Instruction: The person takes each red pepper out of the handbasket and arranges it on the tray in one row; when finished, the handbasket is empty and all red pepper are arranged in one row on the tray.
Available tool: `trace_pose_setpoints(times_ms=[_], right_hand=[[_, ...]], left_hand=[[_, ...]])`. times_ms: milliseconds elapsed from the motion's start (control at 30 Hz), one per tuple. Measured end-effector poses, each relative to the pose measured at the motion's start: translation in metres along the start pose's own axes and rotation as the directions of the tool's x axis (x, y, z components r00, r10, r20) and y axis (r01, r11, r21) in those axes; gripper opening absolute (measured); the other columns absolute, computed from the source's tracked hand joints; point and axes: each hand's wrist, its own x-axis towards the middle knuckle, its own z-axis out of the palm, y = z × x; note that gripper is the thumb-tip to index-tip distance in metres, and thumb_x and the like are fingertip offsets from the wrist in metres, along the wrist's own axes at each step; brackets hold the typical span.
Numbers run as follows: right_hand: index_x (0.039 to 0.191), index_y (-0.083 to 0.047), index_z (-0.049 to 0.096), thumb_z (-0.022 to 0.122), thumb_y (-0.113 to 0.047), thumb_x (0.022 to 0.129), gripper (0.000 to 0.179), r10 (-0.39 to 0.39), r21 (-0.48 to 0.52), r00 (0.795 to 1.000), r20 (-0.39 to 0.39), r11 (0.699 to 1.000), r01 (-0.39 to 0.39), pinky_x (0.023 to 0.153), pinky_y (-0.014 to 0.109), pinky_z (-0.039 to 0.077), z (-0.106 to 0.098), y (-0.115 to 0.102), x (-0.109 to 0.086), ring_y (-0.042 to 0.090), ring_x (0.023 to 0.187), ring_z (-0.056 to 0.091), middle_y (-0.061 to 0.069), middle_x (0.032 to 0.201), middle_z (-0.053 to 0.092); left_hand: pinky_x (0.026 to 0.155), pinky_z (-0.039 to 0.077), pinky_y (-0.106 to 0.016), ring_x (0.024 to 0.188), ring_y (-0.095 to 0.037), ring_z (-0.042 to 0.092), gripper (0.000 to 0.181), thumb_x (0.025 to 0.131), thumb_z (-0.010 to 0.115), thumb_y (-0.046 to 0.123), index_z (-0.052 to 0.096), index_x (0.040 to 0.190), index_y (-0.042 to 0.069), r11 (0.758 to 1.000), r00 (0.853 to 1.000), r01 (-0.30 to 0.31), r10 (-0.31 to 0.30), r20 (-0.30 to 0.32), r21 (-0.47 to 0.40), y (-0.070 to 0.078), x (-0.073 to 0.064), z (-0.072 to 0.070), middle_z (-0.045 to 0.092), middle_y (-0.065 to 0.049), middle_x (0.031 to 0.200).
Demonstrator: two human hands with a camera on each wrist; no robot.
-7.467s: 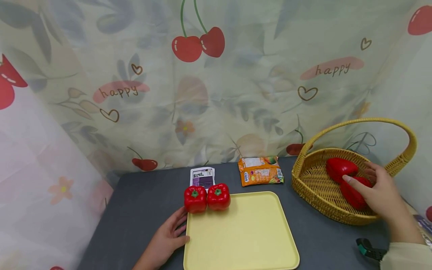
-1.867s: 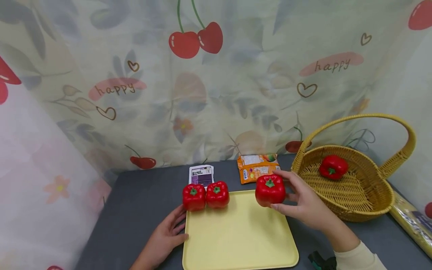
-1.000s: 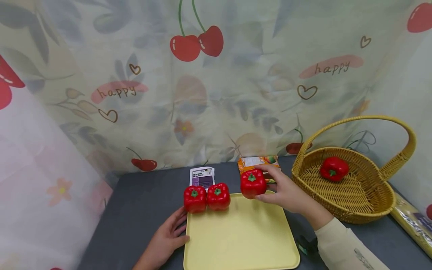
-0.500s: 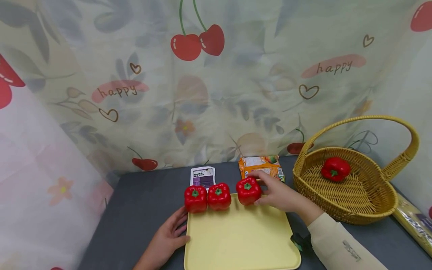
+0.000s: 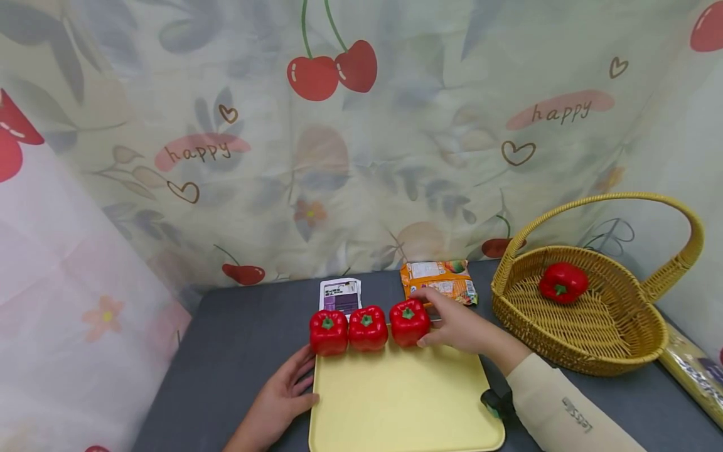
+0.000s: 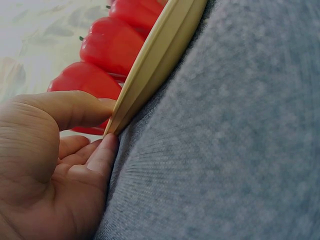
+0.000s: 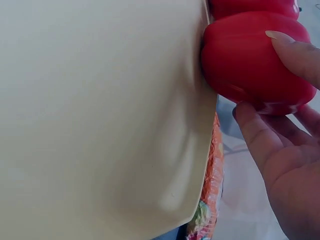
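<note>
My right hand [image 5: 460, 323] holds a red bell pepper [image 5: 409, 322], thumb on one side and fingers on the other, at the back edge of the pale yellow tray [image 5: 401, 402]. Two more red bell peppers, one at the back left corner [image 5: 329, 333] and one beside it [image 5: 368, 328], stand in line with it, stems up. A narrow gap separates the held pepper from its neighbour in the head view. My left hand [image 5: 279, 395] is at the tray's left side; in the left wrist view its thumb and a finger pinch the tray's rim [image 6: 145, 75].
A wicker basket [image 5: 570, 329] with a tall handle stands at the right, one red bell pepper [image 5: 563, 282] inside. Behind the tray lie an orange snack packet [image 5: 435, 279] and a white-purple packet [image 5: 341, 294]. A gold roll-shaped package [image 5: 691, 370] lies right of the basket.
My right hand has taken a bell pepper from the basket, carried it left and lowered it at the tray's back edge, lately sliding closer to the other two. My left hand has stayed put.
</note>
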Motion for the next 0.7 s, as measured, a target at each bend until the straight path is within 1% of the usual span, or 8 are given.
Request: trace_pose_setpoints(times_ms=[200,367,467,567,700], right_hand=[[0.156,0.002,0.043,0.089,0.005,0.088,0.083,-0.01,0.02,1.0,0.006,1.0,0.01,0.107,0.052,0.055,0.0015,0.0008,0.0012,0.05,0.141,0.05,0.021,0.151,0.051],[0.156,0.002,0.043,0.089,0.005,0.088,0.082,-0.022,0.031,1.0,0.003,0.999,0.022,0.106,0.052,0.056,0.0032,0.001,0.002,0.05,0.141,0.05,0.022,0.151,0.051],[0.156,0.002,0.043,0.089,0.005,0.088,0.082,-0.026,0.027,1.0,0.002,0.999,0.026,0.106,0.051,0.056,0.0041,0.001,0.0019,0.05,0.141,0.05,0.022,0.152,0.05],[0.157,0.001,0.044,0.089,0.004,0.088,0.082,-0.025,0.013,1.0,0.0,1.0,0.025,0.107,0.051,0.055,0.0049,0.0002,0.0018,0.049,0.142,0.049,0.021,0.153,0.05],[0.16,0.001,0.041,0.09,0.003,0.088,0.087,-0.023,-0.003,1.0,0.003,1.0,0.023,0.108,0.052,0.055,0.005,-0.0012,0.0016,0.048,0.144,0.048,0.021,0.156,0.049]], left_hand=[[0.115,0.046,-0.035,0.158,-0.044,0.029,0.093,0.092,0.076,-0.014,0.025,0.17,-0.004,1.0,1.0,-0.005,0.005,0.001,-0.002,-0.0002,0.0011,-0.0001,0.028,-0.025,0.174],[0.115,0.046,-0.038,0.158,-0.044,0.03,0.093,0.092,0.077,-0.013,0.026,0.17,-0.003,1.0,1.0,0.006,-0.006,-0.002,0.003,-0.0002,0.0017,-0.0001,0.028,-0.025,0.173],[0.115,0.046,-0.039,0.157,-0.045,0.031,0.093,0.092,0.077,-0.013,0.026,0.17,-0.003,1.0,1.0,0.013,-0.013,-0.005,0.006,-0.0001,0.0015,0.0004,0.028,-0.025,0.173],[0.114,0.047,-0.037,0.157,-0.045,0.031,0.093,0.093,0.077,-0.012,0.026,0.17,-0.003,1.0,1.0,0.011,-0.011,-0.007,0.005,0.0001,0.0007,0.0008,0.028,-0.025,0.173],[0.115,0.046,-0.037,0.157,-0.044,0.031,0.093,0.092,0.077,-0.013,0.027,0.17,-0.004,1.0,1.0,0.004,-0.004,-0.012,0.009,0.0005,-0.0001,0.0016,0.029,-0.025,0.173]])
